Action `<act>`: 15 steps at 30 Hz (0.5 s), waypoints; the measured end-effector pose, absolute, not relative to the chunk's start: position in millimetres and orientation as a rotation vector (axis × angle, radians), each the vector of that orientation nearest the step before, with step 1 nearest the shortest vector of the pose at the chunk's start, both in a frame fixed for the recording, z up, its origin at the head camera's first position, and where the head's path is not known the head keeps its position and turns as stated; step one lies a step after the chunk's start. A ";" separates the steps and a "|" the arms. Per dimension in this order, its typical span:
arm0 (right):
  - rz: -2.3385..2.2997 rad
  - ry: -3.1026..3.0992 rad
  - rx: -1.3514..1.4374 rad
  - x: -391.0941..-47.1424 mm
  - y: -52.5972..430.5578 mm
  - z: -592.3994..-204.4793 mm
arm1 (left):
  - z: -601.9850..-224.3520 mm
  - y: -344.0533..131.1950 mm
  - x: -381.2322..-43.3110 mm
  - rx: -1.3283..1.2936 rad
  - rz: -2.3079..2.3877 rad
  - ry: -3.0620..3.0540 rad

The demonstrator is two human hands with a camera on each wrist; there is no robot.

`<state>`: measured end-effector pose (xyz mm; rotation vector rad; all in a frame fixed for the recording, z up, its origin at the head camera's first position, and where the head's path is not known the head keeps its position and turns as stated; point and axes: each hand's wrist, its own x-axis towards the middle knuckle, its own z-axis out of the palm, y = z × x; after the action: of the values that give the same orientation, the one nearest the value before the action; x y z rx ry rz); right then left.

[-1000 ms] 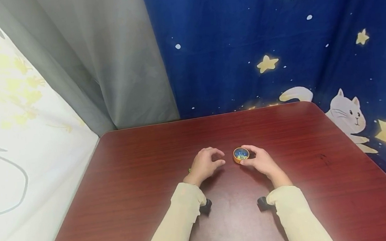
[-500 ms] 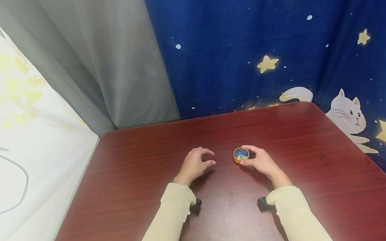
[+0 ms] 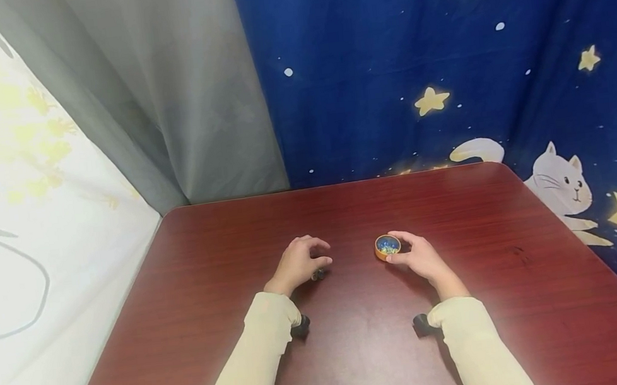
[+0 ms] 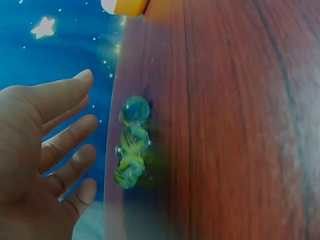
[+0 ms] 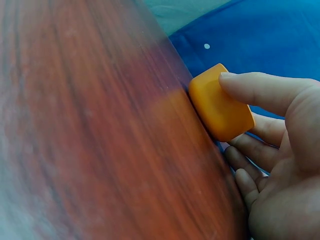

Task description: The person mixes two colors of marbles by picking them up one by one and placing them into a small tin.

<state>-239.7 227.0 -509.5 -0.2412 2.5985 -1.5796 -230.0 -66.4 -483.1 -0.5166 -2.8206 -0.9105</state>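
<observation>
1. We see the right hand (image 3: 421, 260) gripping an orange cup (image 5: 215, 105), right of and below centre in the head view.
2. We see the left hand (image 3: 296, 264) holding nothing, fingers loosely bent.
3. We see glass marbles (image 4: 132, 140) near it on the table (image 4: 225, 120), left of centre in the left wrist view.
</observation>
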 end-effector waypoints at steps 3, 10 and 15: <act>-1.575 2.601 -0.246 -239.0 226.6 -508.2 | -484.4 -70.2 -229.8 -0.514 -0.928 -2.829; -1.571 2.599 -0.236 -238.4 225.4 -507.7 | -488.8 -81.0 -228.3 -0.477 -1.011 -2.839; -1.574 2.608 -0.229 -238.6 225.6 -507.3 | -489.4 -90.8 -227.1 -0.484 -1.053 -2.817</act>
<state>-238.6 225.6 -507.3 -0.2293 2.6082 -1.5736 -227.1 -90.8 -489.4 -0.4839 -2.8166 -1.0527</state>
